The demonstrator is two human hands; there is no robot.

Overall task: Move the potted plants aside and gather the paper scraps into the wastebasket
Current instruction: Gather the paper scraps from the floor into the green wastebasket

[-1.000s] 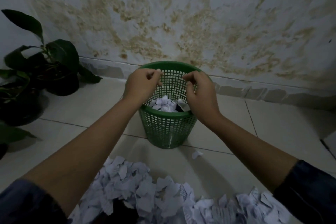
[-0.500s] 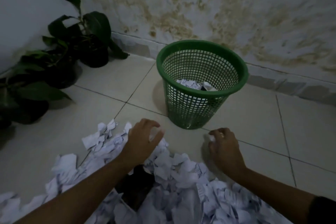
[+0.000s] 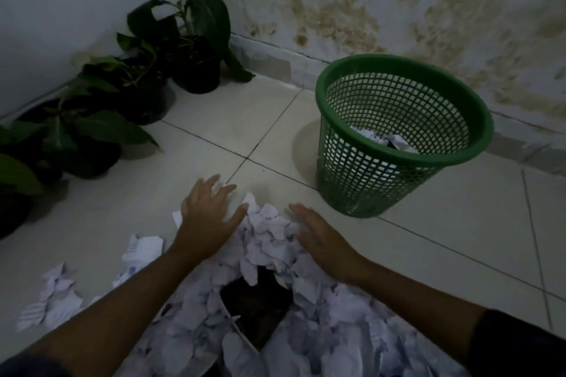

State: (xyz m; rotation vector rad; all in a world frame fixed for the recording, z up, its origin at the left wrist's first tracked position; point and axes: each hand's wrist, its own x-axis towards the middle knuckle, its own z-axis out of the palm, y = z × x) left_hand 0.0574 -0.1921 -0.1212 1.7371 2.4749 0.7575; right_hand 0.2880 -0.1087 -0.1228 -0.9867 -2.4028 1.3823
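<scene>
Head view looks down on a pale tiled floor point(image 3: 214, 119) where a heap of paper scraps point(image 3: 269, 239) lies in front of the person. Left hand point(image 3: 208, 217) has its fingers spread flat at the heap's left edge, and right hand point(image 3: 318, 236) lies with straight fingers against its right edge, both holding nothing. A green mesh wastebasket point(image 3: 401, 135) stands upright beyond on the right, some scraps inside. Potted plants point(image 3: 128, 79) sit grouped along the left wall point(image 3: 61, 3).
</scene>
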